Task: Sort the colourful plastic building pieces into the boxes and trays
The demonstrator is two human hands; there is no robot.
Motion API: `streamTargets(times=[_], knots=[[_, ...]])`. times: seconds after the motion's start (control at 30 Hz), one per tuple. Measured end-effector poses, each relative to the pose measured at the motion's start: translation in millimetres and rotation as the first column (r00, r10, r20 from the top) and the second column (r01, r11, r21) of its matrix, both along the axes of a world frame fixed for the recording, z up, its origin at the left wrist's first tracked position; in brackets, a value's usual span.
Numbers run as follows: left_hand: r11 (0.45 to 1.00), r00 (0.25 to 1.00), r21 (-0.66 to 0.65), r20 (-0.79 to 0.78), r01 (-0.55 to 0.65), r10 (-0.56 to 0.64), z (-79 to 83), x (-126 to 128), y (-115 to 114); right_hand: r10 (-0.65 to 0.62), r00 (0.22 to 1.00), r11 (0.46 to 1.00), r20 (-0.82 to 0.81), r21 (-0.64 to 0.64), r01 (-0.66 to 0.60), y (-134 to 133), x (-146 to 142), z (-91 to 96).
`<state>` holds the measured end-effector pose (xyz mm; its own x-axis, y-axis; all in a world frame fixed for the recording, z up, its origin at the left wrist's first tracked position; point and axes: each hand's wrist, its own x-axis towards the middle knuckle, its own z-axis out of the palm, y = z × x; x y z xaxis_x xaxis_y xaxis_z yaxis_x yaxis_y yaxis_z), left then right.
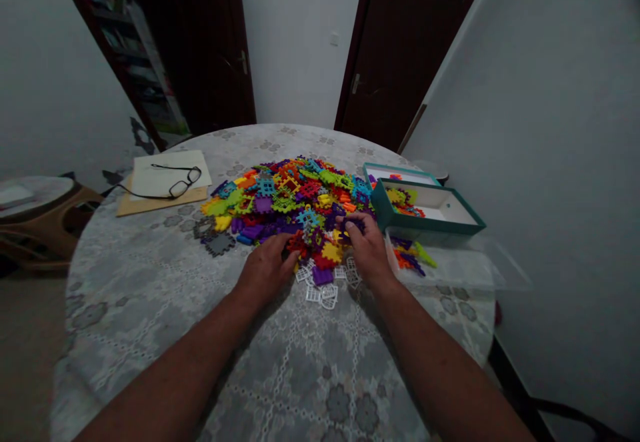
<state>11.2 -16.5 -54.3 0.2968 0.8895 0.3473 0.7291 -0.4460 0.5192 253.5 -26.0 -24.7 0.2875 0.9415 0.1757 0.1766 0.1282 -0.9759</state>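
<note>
A large heap of colourful plastic interlocking building pieces [285,195] lies in the middle of the table. At its near edge, my left hand [266,267] has thumb and fingers closed around a red building piece [299,243]. My right hand [369,247] pinches a dark purple building piece [345,226] between thumb and fingers at the heap's right side. Between the hands are a yellow gear-shaped piece [332,252] and a flat purple piece [323,276]. Several white window-like lattice pieces [327,293] lie just in front of the heap.
A green box [430,225] with some pieces inside stands at the right, its lid-like tray [370,170] behind. A clear plastic container [463,269] holds more pieces. Eyeglasses [179,189] rest on paper [145,169] at the left. A patterned cloth [280,375] covers the round table.
</note>
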Motion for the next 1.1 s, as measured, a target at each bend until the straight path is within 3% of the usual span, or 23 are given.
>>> streamTargets(times=[0.17, 0.33, 0.53, 0.63, 0.7, 0.8, 0.9, 0.97, 1.1], knots=[[1.0, 0.997, 0.0, -0.074, 0.021, -0.021, 3.9, -0.2, -2.6, 0.099, 0.934, 0.993, 0.343, 0.022, -0.114, -8.2, 5.4, 10.0], [0.999, 0.999, -0.005, 0.005, 0.043, -0.043, 0.3, 1.9, -3.9, 0.228, 0.863, 0.968, 0.452, -0.005, -0.253, -11.3, 0.2, 3.4], [0.995, 0.989, 0.1, 0.144, -0.026, 0.012, 4.5, -1.1, -0.2, 0.04, 0.913, 0.999, 0.405, 0.012, -0.049, -2.4, 4.6, -5.2], [0.997, 0.971, 0.065, 0.237, -0.039, 0.023, 16.8, -0.4, -3.2, 0.07, 0.923, 0.996, 0.378, 0.019, -0.083, -6.6, 1.8, 1.3], [0.998, 0.951, -0.048, 0.309, 0.028, -0.012, 25.9, 2.0, -8.0, 0.145, 0.925, 0.987, 0.352, 0.017, -0.161, -14.2, -6.4, 6.2], [0.946, 0.906, -0.239, 0.41, 0.218, -0.105, 35.1, 7.1, -16.8, 0.28, 0.9, 0.954, 0.333, 0.003, -0.298, -27.0, -24.7, 10.5], [0.872, 0.867, -0.353, 0.476, 0.339, -0.145, 36.9, 11.6, -22.3, 0.333, 0.857, 0.933, 0.393, -0.008, -0.359, -32.3, -35.9, 12.8], [0.816, 0.812, -0.436, 0.58, 0.379, -0.067, 35.9, 13.0, -22.0, 0.303, 0.845, 0.941, 0.44, 0.0, -0.338, -30.3, -31.5, 16.1], [0.706, 0.62, -0.556, 0.756, 0.438, 0.211, 36.5, 11.9, -14.8, 0.182, 0.801, 0.973, 0.57, 0.015, -0.232, -23.2, 4.3, 25.4]])
